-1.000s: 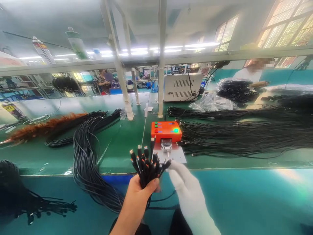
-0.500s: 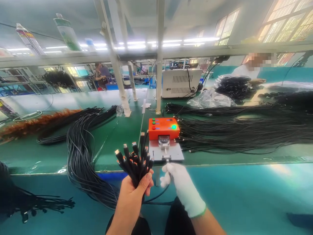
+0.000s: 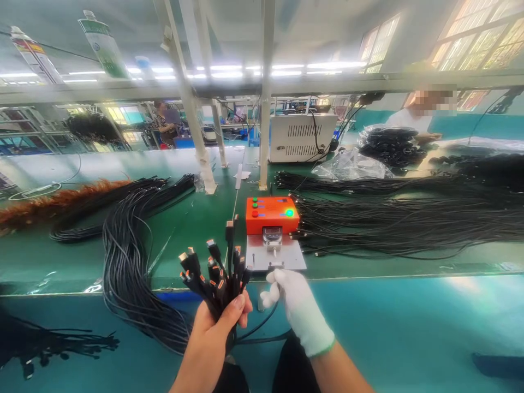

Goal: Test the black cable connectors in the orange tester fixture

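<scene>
My bare left hand (image 3: 221, 322) is closed around a bundle of black cables (image 3: 210, 278), their connector ends fanned upward with orange showing inside several of them. My right hand (image 3: 289, 300), in a white glove, pinches one black cable (image 3: 268, 319) at the front of a metal fixture plate (image 3: 257, 261). The fingertips hide that cable's end, so I cannot tell whether it sits in the fixture. Behind the plate stands an orange test box (image 3: 272, 215) with a lit green light, and a small round gauge (image 3: 272, 236) is mounted in front of it.
A thick hank of black cables (image 3: 126, 262) hangs over the bench edge at left. More black cables (image 3: 393, 218) lie across the green bench (image 3: 429, 267) on the right. Shelf posts (image 3: 268, 98) rise behind the box. A person (image 3: 409, 117) works at the back right.
The view has shifted slightly. My left hand with its cable bundle has moved a little left and down, away from the fixture. My right hand stays at the fixture's front edge, slightly further left.
</scene>
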Demonstrator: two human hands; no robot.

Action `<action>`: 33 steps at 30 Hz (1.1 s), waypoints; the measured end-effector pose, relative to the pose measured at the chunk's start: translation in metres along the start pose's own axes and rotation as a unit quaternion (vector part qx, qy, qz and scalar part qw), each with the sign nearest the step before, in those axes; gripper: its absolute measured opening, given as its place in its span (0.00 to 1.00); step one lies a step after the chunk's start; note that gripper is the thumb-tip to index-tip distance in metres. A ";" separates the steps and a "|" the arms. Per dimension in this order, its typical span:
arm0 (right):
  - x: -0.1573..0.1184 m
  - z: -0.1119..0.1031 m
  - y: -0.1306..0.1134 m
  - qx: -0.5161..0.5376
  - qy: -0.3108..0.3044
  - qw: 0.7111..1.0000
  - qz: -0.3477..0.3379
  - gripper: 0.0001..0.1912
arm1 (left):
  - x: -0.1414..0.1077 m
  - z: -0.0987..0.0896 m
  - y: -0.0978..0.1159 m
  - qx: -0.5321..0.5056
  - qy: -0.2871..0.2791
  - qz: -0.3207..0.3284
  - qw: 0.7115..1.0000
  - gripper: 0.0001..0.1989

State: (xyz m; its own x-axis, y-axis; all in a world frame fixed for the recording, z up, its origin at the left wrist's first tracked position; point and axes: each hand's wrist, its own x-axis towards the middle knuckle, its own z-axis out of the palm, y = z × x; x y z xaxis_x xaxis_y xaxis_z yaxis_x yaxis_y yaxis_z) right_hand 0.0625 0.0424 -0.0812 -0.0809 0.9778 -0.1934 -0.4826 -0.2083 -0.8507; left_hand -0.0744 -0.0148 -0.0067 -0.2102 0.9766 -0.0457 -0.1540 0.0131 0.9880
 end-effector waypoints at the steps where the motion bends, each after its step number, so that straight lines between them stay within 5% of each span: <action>1: 0.001 -0.001 0.001 0.004 -0.003 1.000 0.002 0.14 | 0.000 -0.001 0.000 -0.003 -0.001 -0.002 1.000 0.07; 9: 0.005 -0.001 0.004 0.016 -0.009 1.000 0.006 0.14 | 0.002 -0.001 0.002 0.010 -0.009 -0.023 1.000 0.09; 13: -0.005 -0.003 -0.005 -0.110 -0.049 0.993 0.011 0.16 | 0.007 -0.003 0.002 0.061 -0.031 -0.013 0.998 0.14; 15: -0.016 -0.006 -0.011 -0.290 -0.042 0.956 0.012 0.16 | 0.008 -0.006 0.001 0.078 -0.066 -0.013 0.995 0.15; 17: -0.028 -0.007 -0.018 -0.482 0.051 0.875 -0.028 0.15 | 0.008 -0.007 -0.001 0.081 -0.085 -0.019 0.993 0.15; 19: -0.040 -0.004 -0.024 -0.565 0.155 0.803 -0.111 0.19 | 0.007 -0.008 -0.005 0.072 -0.089 -0.024 0.993 0.13; 20: -0.045 0.001 -0.027 -0.555 0.171 0.799 -0.155 0.21 | 0.007 -0.008 -0.007 0.065 -0.089 -0.025 0.994 0.11; 22: -0.053 0.014 -0.032 -0.474 0.124 0.849 -0.198 0.22 | 0.006 -0.006 -0.011 0.055 -0.095 -0.028 0.994 0.09; 24: -0.057 0.029 -0.035 -0.354 0.034 0.918 -0.176 0.20 | 0.005 -0.003 -0.015 0.053 -0.098 -0.031 0.993 0.09; 26: -0.057 0.041 -0.033 -0.253 -0.008 0.957 -0.143 0.19 | 0.005 0.000 -0.016 0.045 -0.084 -0.038 0.995 0.09; 30: -0.051 0.043 -0.022 -0.105 0.067 0.984 -0.129 0.13 | 0.005 0.000 -0.015 0.027 -0.004 -0.011 1.000 0.11; 33: -0.044 0.028 -0.015 -0.013 0.074 0.994 -0.083 0.12 | 0.005 -0.002 -0.010 0.008 0.003 0.034 0.999 0.09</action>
State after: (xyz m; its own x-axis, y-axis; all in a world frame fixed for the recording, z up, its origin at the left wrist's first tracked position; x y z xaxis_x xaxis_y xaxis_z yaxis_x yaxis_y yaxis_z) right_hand 0.0484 0.0034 -0.0464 0.1273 0.9848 -0.1178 -0.4556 -0.0475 -0.8889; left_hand -0.0760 -0.0107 -0.0171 -0.2246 0.9742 0.0211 -0.1231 -0.0498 0.9911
